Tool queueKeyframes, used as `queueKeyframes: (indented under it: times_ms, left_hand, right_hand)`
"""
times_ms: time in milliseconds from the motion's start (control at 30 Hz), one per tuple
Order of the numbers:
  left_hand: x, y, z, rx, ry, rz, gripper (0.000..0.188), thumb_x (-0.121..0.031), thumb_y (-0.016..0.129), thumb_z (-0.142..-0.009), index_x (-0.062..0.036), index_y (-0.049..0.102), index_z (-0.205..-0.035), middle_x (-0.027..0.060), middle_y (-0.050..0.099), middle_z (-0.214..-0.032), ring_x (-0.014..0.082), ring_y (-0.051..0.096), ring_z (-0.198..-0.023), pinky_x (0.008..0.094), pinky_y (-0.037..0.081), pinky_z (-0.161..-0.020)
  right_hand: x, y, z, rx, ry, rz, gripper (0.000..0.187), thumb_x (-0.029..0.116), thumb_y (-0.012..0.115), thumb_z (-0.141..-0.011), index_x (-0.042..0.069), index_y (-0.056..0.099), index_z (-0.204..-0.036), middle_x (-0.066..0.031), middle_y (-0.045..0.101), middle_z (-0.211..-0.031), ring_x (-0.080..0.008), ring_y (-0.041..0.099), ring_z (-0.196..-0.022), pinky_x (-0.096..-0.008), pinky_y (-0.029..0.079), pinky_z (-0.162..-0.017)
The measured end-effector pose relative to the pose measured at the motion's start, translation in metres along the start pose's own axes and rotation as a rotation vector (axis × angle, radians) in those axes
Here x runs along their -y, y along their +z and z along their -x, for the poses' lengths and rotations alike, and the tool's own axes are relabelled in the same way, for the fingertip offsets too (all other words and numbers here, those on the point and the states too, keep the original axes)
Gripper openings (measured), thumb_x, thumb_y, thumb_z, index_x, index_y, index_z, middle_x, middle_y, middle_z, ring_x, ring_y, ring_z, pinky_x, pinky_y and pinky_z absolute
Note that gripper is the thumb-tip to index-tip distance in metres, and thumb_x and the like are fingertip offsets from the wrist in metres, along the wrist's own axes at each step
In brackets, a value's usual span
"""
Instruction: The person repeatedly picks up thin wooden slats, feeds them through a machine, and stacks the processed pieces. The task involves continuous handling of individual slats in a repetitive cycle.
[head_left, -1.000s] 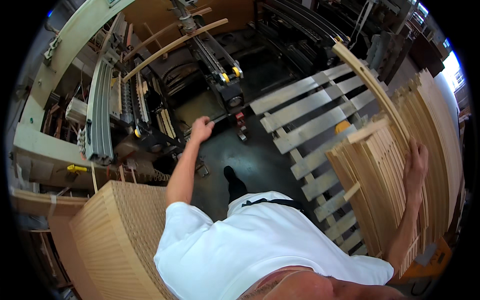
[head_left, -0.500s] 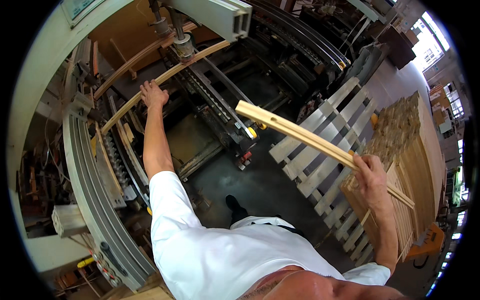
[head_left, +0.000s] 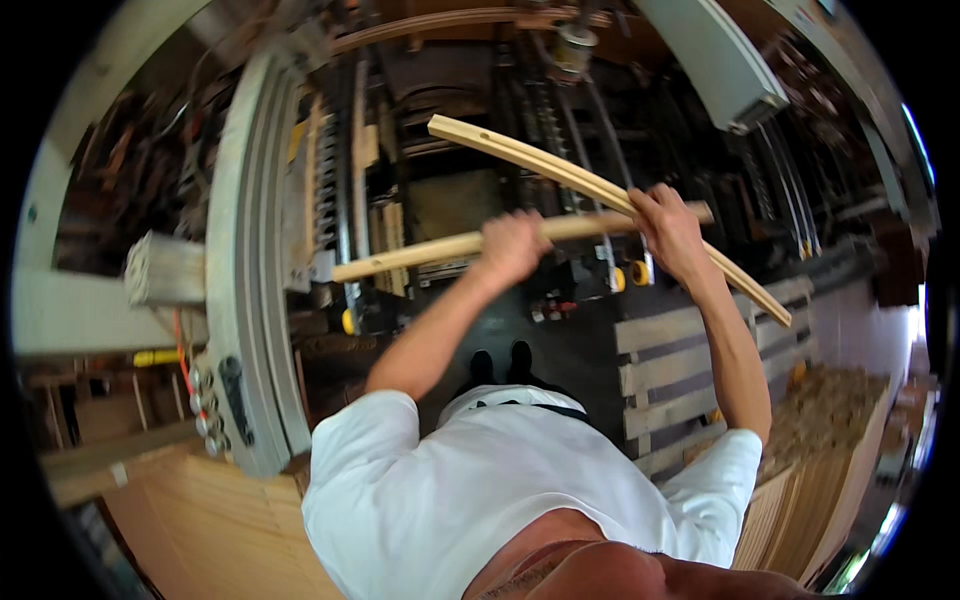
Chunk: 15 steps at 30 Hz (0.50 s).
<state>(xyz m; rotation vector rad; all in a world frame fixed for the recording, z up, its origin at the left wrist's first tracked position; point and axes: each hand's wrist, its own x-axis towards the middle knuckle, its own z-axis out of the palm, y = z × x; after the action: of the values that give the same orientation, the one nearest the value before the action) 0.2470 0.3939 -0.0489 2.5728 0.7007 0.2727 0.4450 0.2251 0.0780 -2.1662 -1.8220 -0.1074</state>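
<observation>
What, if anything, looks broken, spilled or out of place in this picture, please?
Nothing clearly stands out. The left hand holds one wooden strip, the right hand another strip; they cross at an angle in this view, but neither looks broken. Blur may hide small faults.

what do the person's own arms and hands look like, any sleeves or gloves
Short, plain white sleeves cover the upper arms: left sleeve and right sleeve. The left forearm and right forearm are bare. The left hand and right hand wear no gloves, and no watch shows at either wrist. The left hand is blurred, hiding finer detail.
</observation>
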Motion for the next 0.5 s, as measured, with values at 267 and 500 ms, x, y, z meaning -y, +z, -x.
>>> queueKeyframes:
  times_ms: [267,500]
  left_hand:
    - [-0.070,-0.021,0.136,0.207,-0.139,0.175,0.026,-0.025,0.075,-0.084,-0.0051,0.068,-0.100,0.0149,0.068,-0.094,0.0387,0.064,-0.094,0.0505,0.050,-0.078]
    - [-0.104,-0.042,0.197,0.077,-0.451,0.183,0.030,-0.025,0.074,-0.083,-0.0053,0.067,-0.104,0.0135,0.067,-0.092,0.0357,0.064,-0.093,0.0482,0.049,-0.080]
  right_hand:
    - [0.008,0.159,-0.206,0.061,-0.275,-0.105,0.034,0.007,0.062,-0.084,0.011,0.066,-0.118,-0.0163,0.059,-0.103,-0.0375,0.059,-0.100,-0.0483,0.051,-0.085]
    - [0.000,0.233,-0.298,-0.107,-0.206,0.153,0.026,0.015,0.061,-0.086,0.012,0.068,-0.111,-0.0140,0.064,-0.109,-0.0352,0.062,-0.104,-0.0486,0.050,-0.086]
